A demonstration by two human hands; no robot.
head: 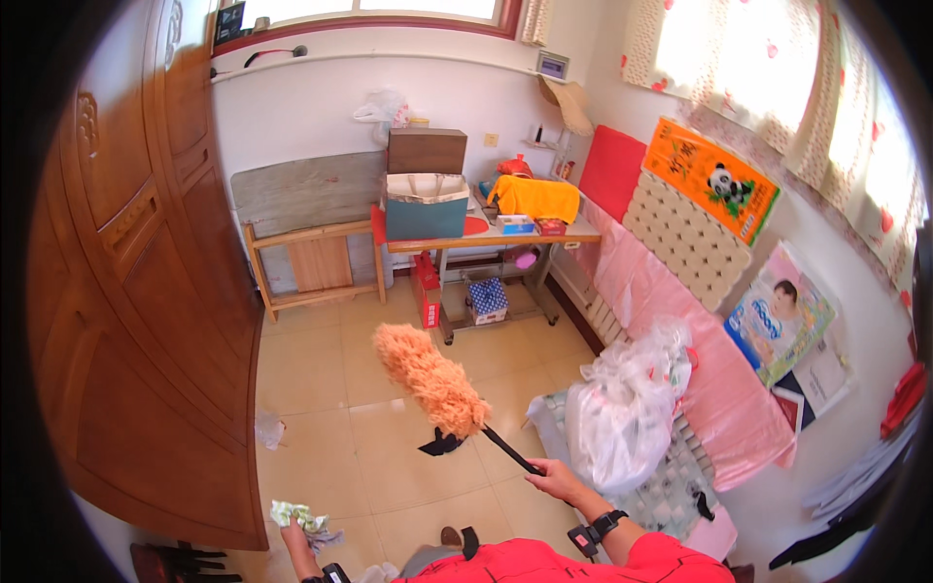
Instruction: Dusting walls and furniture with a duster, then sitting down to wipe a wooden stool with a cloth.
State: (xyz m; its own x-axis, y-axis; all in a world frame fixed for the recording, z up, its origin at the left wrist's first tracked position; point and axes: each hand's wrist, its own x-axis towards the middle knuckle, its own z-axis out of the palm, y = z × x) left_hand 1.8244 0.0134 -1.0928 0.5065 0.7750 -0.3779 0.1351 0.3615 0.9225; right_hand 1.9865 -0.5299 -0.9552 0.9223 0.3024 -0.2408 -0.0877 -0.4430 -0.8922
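My right hand [555, 481] is closed around the black handle of a fluffy orange duster [431, 379]. The duster's head points up and to the left, above the tiled floor. At the lower left, my left hand [293, 530] holds a crumpled green-and-white cloth [300, 516]; its fingers are mostly hidden by the cloth. Beneath the duster's head, a black item [440, 443] lies on the floor.
A wooden wardrobe [146, 291] stands at left. Ahead, a desk [496, 239] holds a teal box [426, 211] and a yellow cloth [536, 198]. At right, a stuffed white plastic bag [619, 423] sits beside a radiator under pink sheeting [656, 313]. A crumpled plastic bag [270, 430] lies near the wardrobe.
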